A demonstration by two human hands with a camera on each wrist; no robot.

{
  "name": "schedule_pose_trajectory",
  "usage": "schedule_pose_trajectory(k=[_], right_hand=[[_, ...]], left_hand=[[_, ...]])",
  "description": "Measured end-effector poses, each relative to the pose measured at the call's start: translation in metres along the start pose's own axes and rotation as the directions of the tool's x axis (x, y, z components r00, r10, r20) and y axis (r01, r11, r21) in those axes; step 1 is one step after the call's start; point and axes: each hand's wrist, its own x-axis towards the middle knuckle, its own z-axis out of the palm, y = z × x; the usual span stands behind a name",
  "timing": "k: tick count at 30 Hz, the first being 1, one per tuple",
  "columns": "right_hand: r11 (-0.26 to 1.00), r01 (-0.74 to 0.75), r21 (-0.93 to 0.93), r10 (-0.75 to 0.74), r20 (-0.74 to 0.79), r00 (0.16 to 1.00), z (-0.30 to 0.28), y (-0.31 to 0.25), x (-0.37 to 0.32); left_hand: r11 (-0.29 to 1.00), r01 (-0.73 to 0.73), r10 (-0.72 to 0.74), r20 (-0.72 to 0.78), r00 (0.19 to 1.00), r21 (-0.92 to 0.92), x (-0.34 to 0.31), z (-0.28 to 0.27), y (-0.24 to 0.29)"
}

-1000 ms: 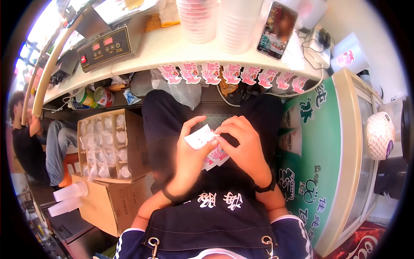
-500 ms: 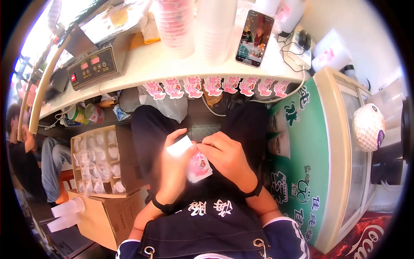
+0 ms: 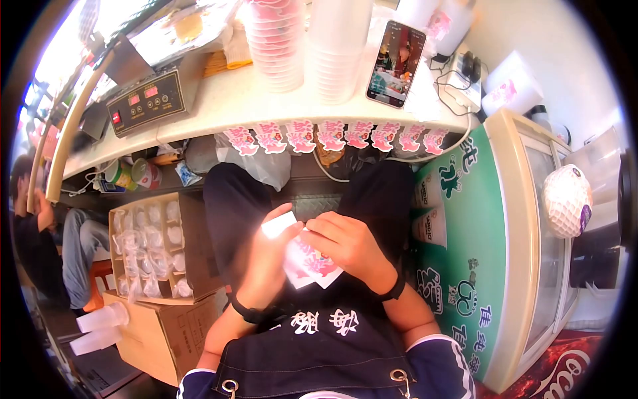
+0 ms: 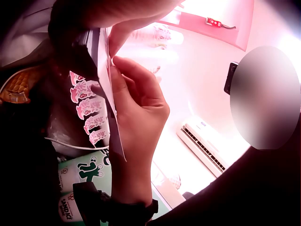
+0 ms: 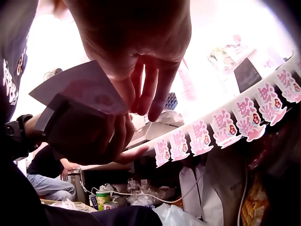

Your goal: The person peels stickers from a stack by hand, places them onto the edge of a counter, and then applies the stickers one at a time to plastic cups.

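Observation:
Pink-printed white sheets hang slightly fanned between the two hands, above the dark apron. The left hand grips them, with a white corner sticking out past its thumb. At the sheets' upper edge, the right hand's thumb and fingertips are pinched together on a sheet. In the left wrist view the sheets are seen edge-on, against the right hand. The right wrist view shows a sheet from its shaded side, with the left hand behind it.
Pink cutouts line the counter's front edge. On it stand cup stacks, a phone and a control box. A carton of wrapped items is at left, a green-sided freezer at right. Someone sits far left.
The hands have lowered a little and the printed sheets now show more widely, spread below the fingers. The white piece has turned. The head view has shifted, moving the counter across the picture.

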Motion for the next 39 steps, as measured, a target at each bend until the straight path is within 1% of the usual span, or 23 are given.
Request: schedule_pose_trajectory(k=[5, 7, 8, 10, 13, 17, 19, 20, 22, 26, 28, 29, 31, 32, 34, 35, 37, 39], right_hand=[[1.000, -0.026, -0.014, 0.026, 0.009, 1.000, -0.001, 0.003, -0.002], [0.999, -0.028, -0.026, 0.030, 0.063, 0.998, -0.002, 0.002, -0.003], [0.999, -0.029, -0.026, 0.030, 0.062, 0.998, -0.002, 0.002, -0.003], [0.999, -0.021, -0.035, 0.024, 0.078, 0.997, -0.002, 0.001, -0.003], [0.999, 0.009, -0.044, -0.005, 0.095, 0.995, -0.004, 0.002, -0.004], [0.998, 0.028, -0.050, -0.024, 0.086, 0.996, -0.003, 0.002, -0.008], [0.997, 0.021, -0.071, -0.015, 0.090, 0.996, -0.002, 0.002, -0.010], [0.997, 0.021, -0.071, -0.015, 0.089, 0.996, -0.001, 0.002, -0.012], [0.997, 0.013, -0.082, -0.006, 0.082, 0.997, 0.002, 0.001, -0.014], [0.997, -0.039, -0.072, 0.042, 0.040, 0.998, 0.005, -0.001, -0.015], [0.997, -0.048, -0.067, 0.051, 0.044, 0.998, 0.004, -0.002, -0.014], [0.997, -0.047, -0.067, 0.050, 0.044, 0.998, 0.002, -0.002, -0.013], [0.997, -0.060, -0.039, 0.062, 0.043, 0.997, 0.000, -0.005, -0.009], [0.997, -0.061, -0.040, 0.062, 0.042, 0.997, -0.001, -0.005, -0.008], [0.997, -0.073, -0.002, 0.073, 0.079, 0.994, -0.001, -0.006, -0.007], [0.997, -0.074, -0.002, 0.074, 0.079, 0.994, -0.001, -0.007, -0.006], [0.997, -0.079, -0.017, 0.080, 0.082, 0.993, 0.000, -0.007, -0.006], [0.997, -0.067, -0.045, 0.070, 0.079, 0.994, 0.001, -0.008, -0.006]], left_hand=[[1.000, 0.029, -0.029, 0.015, 0.999, -0.010, 0.003, -0.002, -0.005], [0.985, 0.139, -0.131, 0.084, 0.988, -0.103, 0.005, -0.004, -0.005], [0.985, 0.140, -0.131, 0.084, 0.988, -0.102, 0.004, -0.003, -0.003], [0.974, 0.206, -0.194, 0.119, 0.974, -0.093, 0.001, -0.001, 0.004], [0.984, 0.173, -0.165, 0.145, 0.976, -0.041, 0.008, -0.014, -0.007], [0.991, 0.134, -0.129, 0.151, 0.980, -0.020, 0.012, -0.017, -0.013], [0.991, 0.131, -0.131, 0.092, 0.987, 0.002, 0.012, -0.014, -0.014], [0.991, 0.131, -0.131, 0.093, 0.987, 0.002, 0.012, -0.012, -0.013], [0.991, 0.130, -0.131, 0.047, 0.990, 0.017, 0.010, -0.008, -0.010], [0.991, 0.127, -0.128, 0.036, 0.991, 0.034, 0.009, -0.010, -0.007], [0.974, 0.223, -0.220, 0.083, 0.972, -0.028, 0.011, -0.017, -0.008], [0.975, 0.223, -0.220, 0.083, 0.972, -0.028, 0.015, -0.029, -0.016], [0.962, 0.270, -0.250, 0.279, 0.927, -0.035, 0.028, -0.058, -0.037], [0.962, 0.270, -0.250, 0.280, 0.927, -0.035, 0.032, -0.066, -0.043], [0.920, 0.377, -0.334, 0.296, 0.895, -0.102, 0.035, -0.070, -0.047], [0.920, 0.378, -0.335, 0.296, 0.895, -0.101, 0.035, -0.071, -0.047], [0.940, 0.334, -0.304, 0.273, 0.913, -0.071, 0.033, -0.069, -0.045], [0.935, 0.350, -0.323, 0.265, 0.909, -0.061, 0.032, -0.071, -0.042]])
